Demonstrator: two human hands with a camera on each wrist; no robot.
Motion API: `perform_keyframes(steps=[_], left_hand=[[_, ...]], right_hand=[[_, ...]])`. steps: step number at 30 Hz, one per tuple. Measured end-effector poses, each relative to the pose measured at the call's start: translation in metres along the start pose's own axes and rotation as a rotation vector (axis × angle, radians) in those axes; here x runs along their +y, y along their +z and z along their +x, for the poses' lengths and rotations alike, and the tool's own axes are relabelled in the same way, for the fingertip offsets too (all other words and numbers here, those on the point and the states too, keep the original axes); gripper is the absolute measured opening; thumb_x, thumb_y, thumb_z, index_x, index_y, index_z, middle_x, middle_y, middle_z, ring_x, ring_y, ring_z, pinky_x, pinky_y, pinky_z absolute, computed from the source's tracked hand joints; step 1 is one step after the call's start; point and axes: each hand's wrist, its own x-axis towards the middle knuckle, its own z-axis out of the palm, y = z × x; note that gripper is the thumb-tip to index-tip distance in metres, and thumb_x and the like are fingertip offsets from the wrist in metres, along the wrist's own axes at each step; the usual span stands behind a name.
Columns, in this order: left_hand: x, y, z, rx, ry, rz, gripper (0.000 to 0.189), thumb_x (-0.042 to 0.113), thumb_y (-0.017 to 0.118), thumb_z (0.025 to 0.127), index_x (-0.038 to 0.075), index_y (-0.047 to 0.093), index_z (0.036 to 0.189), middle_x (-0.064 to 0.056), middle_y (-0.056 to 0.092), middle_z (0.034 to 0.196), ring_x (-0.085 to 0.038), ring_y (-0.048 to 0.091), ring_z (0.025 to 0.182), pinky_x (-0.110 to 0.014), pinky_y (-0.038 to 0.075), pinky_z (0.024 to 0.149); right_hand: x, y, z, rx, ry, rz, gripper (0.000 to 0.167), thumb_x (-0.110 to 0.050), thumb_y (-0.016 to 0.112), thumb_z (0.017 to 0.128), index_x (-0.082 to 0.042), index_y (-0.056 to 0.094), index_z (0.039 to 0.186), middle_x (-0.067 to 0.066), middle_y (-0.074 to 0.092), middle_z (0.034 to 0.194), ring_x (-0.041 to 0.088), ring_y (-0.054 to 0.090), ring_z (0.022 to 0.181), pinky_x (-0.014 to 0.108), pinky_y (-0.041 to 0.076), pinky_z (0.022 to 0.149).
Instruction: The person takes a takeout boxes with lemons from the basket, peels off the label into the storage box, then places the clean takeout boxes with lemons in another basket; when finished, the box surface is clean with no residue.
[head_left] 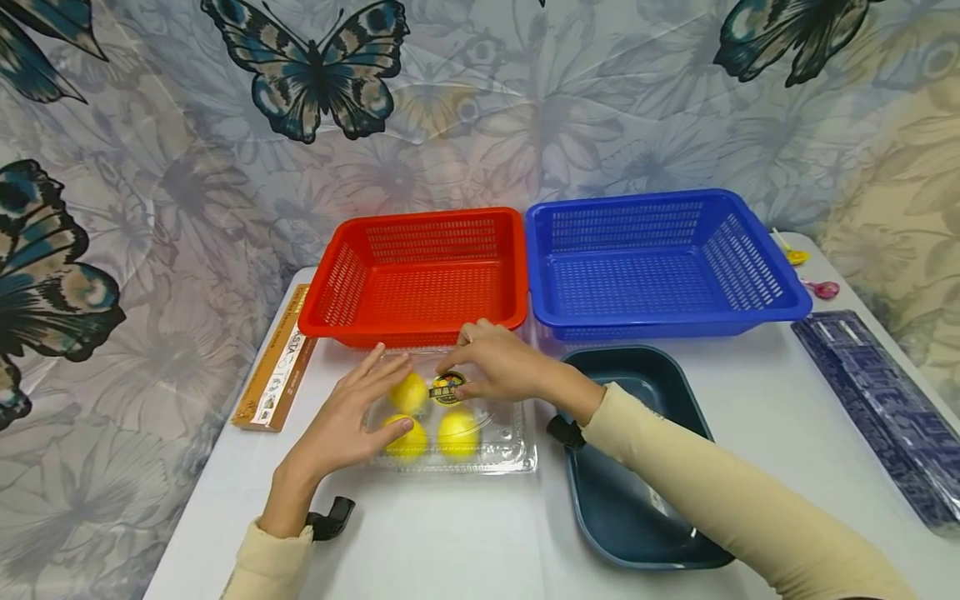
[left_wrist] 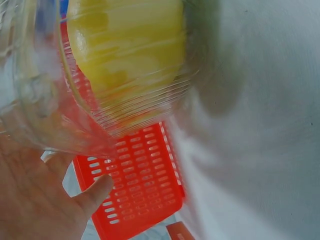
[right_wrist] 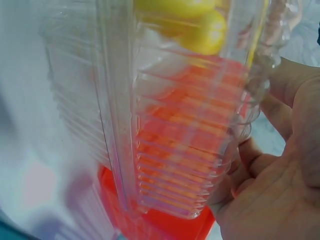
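A clear plastic clamshell box (head_left: 517,437) with its lid down lies on the white table, holding three visible yellow lemons (head_left: 458,433). My left hand (head_left: 347,423) rests over the box's left side, fingers extended and thumb near the front-left lemon. My right hand (head_left: 504,364) lies over the back right of the lid, thumb and forefinger spread apart around a round label (head_left: 447,388). Close up in the left wrist view, a lemon (left_wrist: 130,45) shows through the ribbed wall. The right wrist view shows bent fingers (right_wrist: 250,155) beside the lid.
Behind the box stand a red basket (head_left: 435,308) and a blue basket (head_left: 622,283). A dark teal basin (head_left: 600,508) sits under my right forearm. An orange-brown carton (head_left: 273,367) lies left; a dark blue patterned package (head_left: 877,400) and a purple onion-like item (head_left: 825,289) lie right.
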Motion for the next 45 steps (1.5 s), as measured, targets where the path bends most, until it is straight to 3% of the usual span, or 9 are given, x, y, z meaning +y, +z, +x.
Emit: perform_keyframes(steps=[7,17,26,29,34,41,45], left_hand=[[0.0,0.0,-0.001,0.003,-0.016,-0.02,0.069,0.042,0.074,0.09,0.02,0.051,0.151,0.007,0.04,0.163,-0.029,0.016,0.16,-0.073,0.018,0.118],[-0.001,0.001,-0.002,0.005,-0.027,-0.013,0.07,0.042,0.075,0.089,0.018,0.052,0.15,0.007,0.04,0.163,-0.028,0.017,0.16,-0.072,0.018,0.118],[-0.001,0.002,-0.002,0.001,-0.036,-0.016,0.071,0.042,0.075,0.088,0.02,0.051,0.151,0.007,0.039,0.163,-0.027,0.017,0.16,-0.073,0.017,0.118],[-0.001,0.002,-0.002,0.002,-0.036,-0.015,0.071,0.042,0.075,0.088,0.02,0.05,0.152,0.007,0.039,0.163,-0.027,0.016,0.16,-0.074,0.017,0.117],[-0.001,0.002,-0.001,0.007,-0.03,-0.022,0.071,0.042,0.075,0.088,0.018,0.051,0.151,0.007,0.04,0.163,-0.027,0.017,0.16,-0.074,0.018,0.117],[0.001,0.002,0.0,0.011,-0.022,-0.031,0.07,0.041,0.075,0.088,0.019,0.052,0.151,0.007,0.041,0.163,-0.027,0.017,0.16,-0.073,0.017,0.118],[0.0,0.001,-0.002,0.016,-0.028,-0.032,0.071,0.04,0.076,0.087,0.018,0.052,0.15,0.005,0.041,0.163,-0.028,0.017,0.159,-0.074,0.018,0.117]], right_hand=[[-0.002,0.002,0.001,0.018,0.008,0.013,0.032,-0.026,0.081,0.087,-0.024,0.074,0.118,0.005,0.064,0.102,0.016,0.043,0.088,0.028,0.031,0.077],[-0.006,0.005,0.0,0.042,-0.064,0.07,0.024,-0.014,0.08,0.087,-0.016,0.069,0.108,-0.001,0.069,0.106,0.019,0.057,0.102,0.032,0.045,0.091],[-0.01,0.004,-0.003,0.007,-0.057,0.058,0.042,-0.011,0.075,0.091,-0.012,0.067,0.132,-0.002,0.071,0.129,0.015,0.067,0.11,0.034,0.049,0.104],[-0.008,0.003,-0.005,0.017,-0.06,0.109,0.041,-0.01,0.073,0.093,-0.013,0.066,0.134,-0.002,0.071,0.131,0.014,0.066,0.103,0.03,0.053,0.096],[0.0,-0.002,-0.014,0.076,-0.073,0.282,0.038,-0.006,0.069,0.095,-0.014,0.067,0.132,0.0,0.073,0.125,0.011,0.06,0.085,0.022,0.055,0.078],[0.013,-0.02,-0.037,0.207,-0.006,0.446,0.03,-0.004,0.07,0.094,-0.017,0.072,0.121,-0.002,0.069,0.089,0.014,0.051,0.068,0.022,0.043,0.061],[0.019,-0.027,-0.053,0.261,0.037,0.503,0.027,-0.004,0.071,0.093,-0.015,0.071,0.118,0.0,0.063,0.084,0.016,0.05,0.068,0.023,0.04,0.06]])
